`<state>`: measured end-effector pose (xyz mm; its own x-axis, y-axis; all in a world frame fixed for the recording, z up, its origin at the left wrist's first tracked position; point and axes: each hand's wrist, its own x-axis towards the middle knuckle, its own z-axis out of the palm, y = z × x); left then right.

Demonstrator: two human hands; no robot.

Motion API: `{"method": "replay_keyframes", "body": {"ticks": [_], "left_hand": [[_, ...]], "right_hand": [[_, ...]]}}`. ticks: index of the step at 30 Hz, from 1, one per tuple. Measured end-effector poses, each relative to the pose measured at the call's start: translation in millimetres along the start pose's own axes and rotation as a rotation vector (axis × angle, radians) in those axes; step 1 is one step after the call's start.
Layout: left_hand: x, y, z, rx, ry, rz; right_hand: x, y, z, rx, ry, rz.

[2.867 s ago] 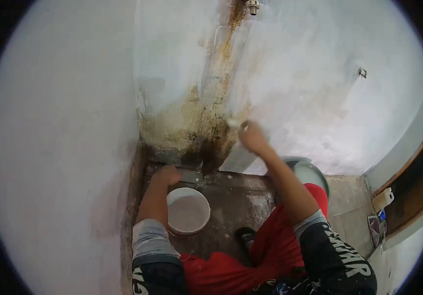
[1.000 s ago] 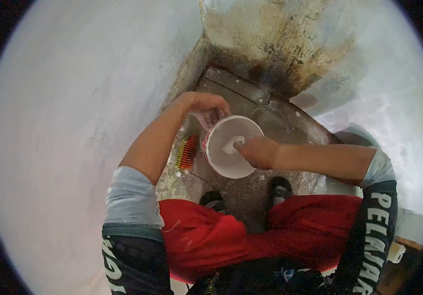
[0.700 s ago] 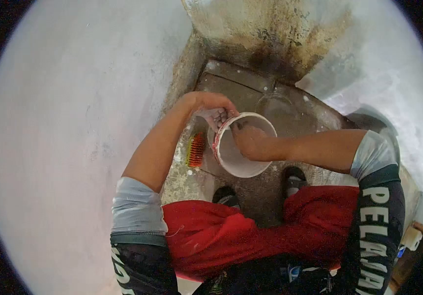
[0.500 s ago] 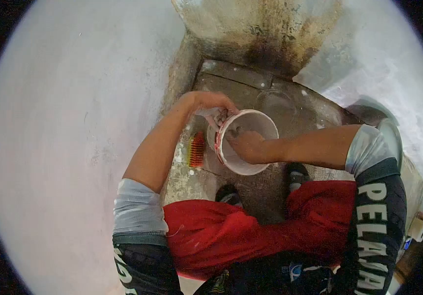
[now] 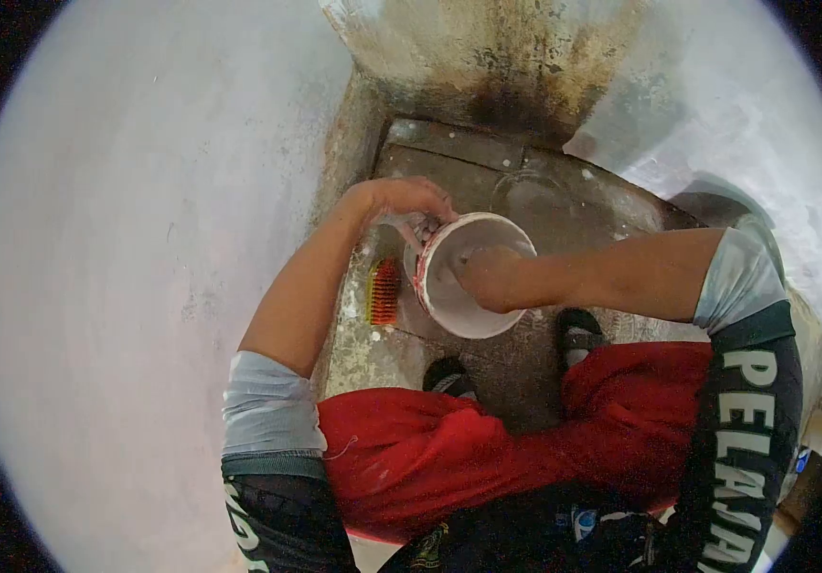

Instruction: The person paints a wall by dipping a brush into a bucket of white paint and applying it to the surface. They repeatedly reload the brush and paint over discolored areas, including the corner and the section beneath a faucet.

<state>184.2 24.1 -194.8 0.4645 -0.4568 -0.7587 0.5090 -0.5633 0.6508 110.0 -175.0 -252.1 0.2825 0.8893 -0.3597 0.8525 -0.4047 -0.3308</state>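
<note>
A white bucket with reddish marks along its side is tilted so that its mouth faces me, above the floor between my feet. My left hand grips its upper left rim, fingers curled against the outside. Inside the bucket is my right hand, its fingertips hidden from view, so what they touch or hold cannot be seen. On the floor left of the bucket lies a brush with orange-red bristles and a yellow-green edge.
A pale wall rises on the left, and a stained wall block stands ahead. My sandaled feet rest on the tiled floor. A round pale container is at the right, partly behind my arm.
My right forearm and sleeve have shifted a little to the right and up, with the hand still in the bucket. The left hand keeps its hold on the rim.
</note>
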Motion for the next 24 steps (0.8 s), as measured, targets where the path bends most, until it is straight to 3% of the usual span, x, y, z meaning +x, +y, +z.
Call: {"method": "replay_keyframes", "body": {"ticks": [3,5,8,12,14,15,17,21,24], "left_hand": [[4.4,3.1,-0.5,0.001,-0.038,-0.010],[6.8,4.9,-0.2,-0.017,-0.052,-0.017],[8.2,8.5,2.8,0.082,-0.041,0.024],[4.7,8.3,3.3,0.018,-0.005,0.008],[0.2,6.2,2.6,-0.020,-0.007,0.019],[-4.7,9.1,2.0,0.005,0.016,0.028],[-9.8,7.7,0.8,0.025,0.040,0.043],[-13.5,1.0,-18.4,0.006,0.080,-0.062],[9.5,-36.4,-40.6,0.050,0.146,-0.128]], "right_hand": [[-8.0,-2.5,-21.9,-0.028,0.025,0.097],[-6.6,-4.3,-41.0,-0.065,-0.213,0.080],[-25.3,-15.0,-80.6,0.084,-0.217,0.129],[-14.5,-1.6,-75.8,-0.074,-0.287,0.094],[-36.0,8.6,-95.9,0.531,-0.507,0.269],[-42.5,16.5,-92.4,0.523,-0.509,0.271],[-58.1,37.8,-75.4,0.993,-0.526,0.472],[-85.8,59.3,-64.3,1.112,-0.437,0.321],[-96.1,66.5,-60.6,1.235,-0.389,0.241]]}}
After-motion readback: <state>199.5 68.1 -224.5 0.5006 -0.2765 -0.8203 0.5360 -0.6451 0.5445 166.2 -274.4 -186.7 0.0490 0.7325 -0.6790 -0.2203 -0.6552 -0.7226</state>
